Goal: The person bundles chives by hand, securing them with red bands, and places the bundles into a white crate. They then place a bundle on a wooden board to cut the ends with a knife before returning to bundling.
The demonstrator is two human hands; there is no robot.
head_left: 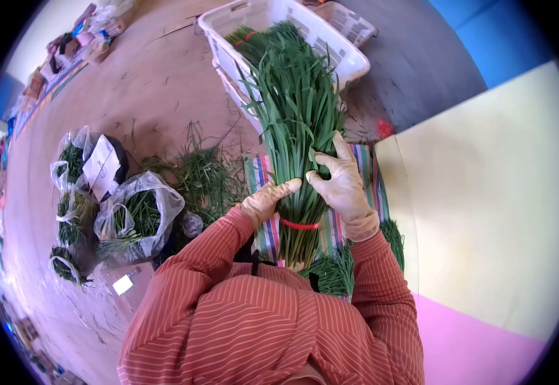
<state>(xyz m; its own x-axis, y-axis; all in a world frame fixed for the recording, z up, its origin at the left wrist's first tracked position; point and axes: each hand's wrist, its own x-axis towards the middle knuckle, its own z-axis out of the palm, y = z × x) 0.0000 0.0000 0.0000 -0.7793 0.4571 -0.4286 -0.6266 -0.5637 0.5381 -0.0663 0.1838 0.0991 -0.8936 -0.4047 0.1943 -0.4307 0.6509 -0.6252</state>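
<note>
- The bunch of long green leaves (298,122) is between the two hands, above the striped cloth (377,192); its leafy tops reach past the cloth's far edge and overlap the near rim of the white crate (340,48) in this view. Whether they touch the rim I cannot tell.
- A red band (300,225) rings the stems low down, below both hands, and the stem ends point toward the person.
- The left hand (266,201), in a pale glove, holds the bunch from its left side, thumb laid across the front of the stems, fingers mostly hidden behind.
- The right hand (343,183), gloved too, is at the bunch's right side, half curled, with a narrow gap between thumb and forefinger; its fingertips are at the leaves. Whether it pinches one I cannot tell.
- More greens (334,273) lie at the cloth's near edge, partly behind the right sleeve (382,276).
- Inside the crate, toward its left side, lie other bunches (244,37) with red bands.
- Left of the cloth, loose leaves (209,173) are heaped on the floor (164,83).
- Beyond that heap stands an open plastic bag (171,202) with greens inside, near a white paper (101,167).
</note>
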